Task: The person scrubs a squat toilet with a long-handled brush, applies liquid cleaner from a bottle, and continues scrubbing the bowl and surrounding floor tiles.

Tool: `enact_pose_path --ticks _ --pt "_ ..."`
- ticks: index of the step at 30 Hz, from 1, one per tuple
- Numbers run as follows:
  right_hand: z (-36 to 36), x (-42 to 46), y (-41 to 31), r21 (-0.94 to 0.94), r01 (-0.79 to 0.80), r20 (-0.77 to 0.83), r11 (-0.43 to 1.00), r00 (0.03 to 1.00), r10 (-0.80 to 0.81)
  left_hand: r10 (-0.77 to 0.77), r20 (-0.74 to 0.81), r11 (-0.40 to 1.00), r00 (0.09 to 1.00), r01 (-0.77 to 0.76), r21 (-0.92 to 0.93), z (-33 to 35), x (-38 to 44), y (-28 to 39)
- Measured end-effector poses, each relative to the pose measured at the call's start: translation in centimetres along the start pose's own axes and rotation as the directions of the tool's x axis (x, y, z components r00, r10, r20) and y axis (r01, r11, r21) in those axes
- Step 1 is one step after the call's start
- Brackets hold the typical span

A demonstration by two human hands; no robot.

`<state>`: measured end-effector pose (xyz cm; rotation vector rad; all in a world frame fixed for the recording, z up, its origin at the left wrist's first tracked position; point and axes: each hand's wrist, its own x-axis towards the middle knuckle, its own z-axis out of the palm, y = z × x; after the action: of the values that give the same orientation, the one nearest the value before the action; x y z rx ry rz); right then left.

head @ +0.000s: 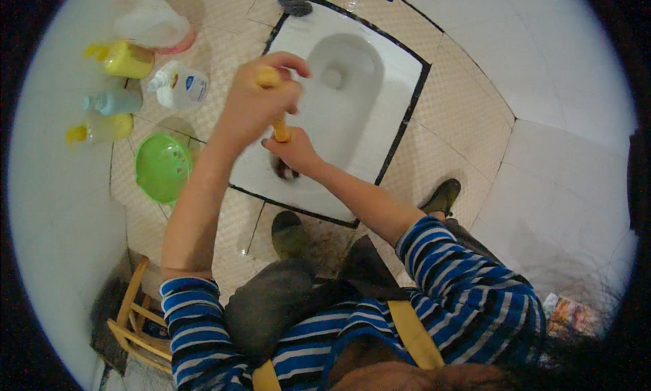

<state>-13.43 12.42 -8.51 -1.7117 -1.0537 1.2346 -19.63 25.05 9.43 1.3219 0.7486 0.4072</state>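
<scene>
Before me a white squat toilet [351, 136] is set in the tiled floor, edged by a black joint. Both hands are on a yellow-handled tool [281, 131], held upright over the pan's left side. My left hand [262, 93], slightly blurred, wraps the upper handle, whose rounded end shows above the fingers. Lower down, my right hand [297, 149] grips the same handle. Just beneath the right hand, a dark shape [286, 171] shows at the pan's surface. It may be the tool's head, but the hand partly hides it.
A green plastic basin [161, 168] lies left of my left forearm. Beyond it stand a white labelled bottle [184, 86], a yellow bottle [129, 59] and a light-blue bottle [119, 102]. A grey scouring pad [295, 4] rests at the toilet's far corner. A wooden stool [133, 309] is at lower left.
</scene>
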Motion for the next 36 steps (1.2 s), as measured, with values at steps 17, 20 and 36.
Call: enact_pose_path --ticks 17,20,36 --pt "-15.8 4.7 2.4 -0.819 0.236 0.214 0.523 0.971 -0.103 0.45 0.035 0.876 0.892 -0.449 0.177 5.4 -5.6 -11.8" --pt "-13.2 4.3 1.9 -0.809 0.133 0.121 0.572 0.991 -0.06 0.263 -0.054 0.945 0.963 -0.268 -0.189 1.5 -4.5 -10.8" --pt "-3.1 0.8 0.7 0.021 0.012 -0.28 1.0 0.96 -0.006 0.574 0.255 0.72 0.778 -0.628 0.296 7.0 -1.6 -2.0"
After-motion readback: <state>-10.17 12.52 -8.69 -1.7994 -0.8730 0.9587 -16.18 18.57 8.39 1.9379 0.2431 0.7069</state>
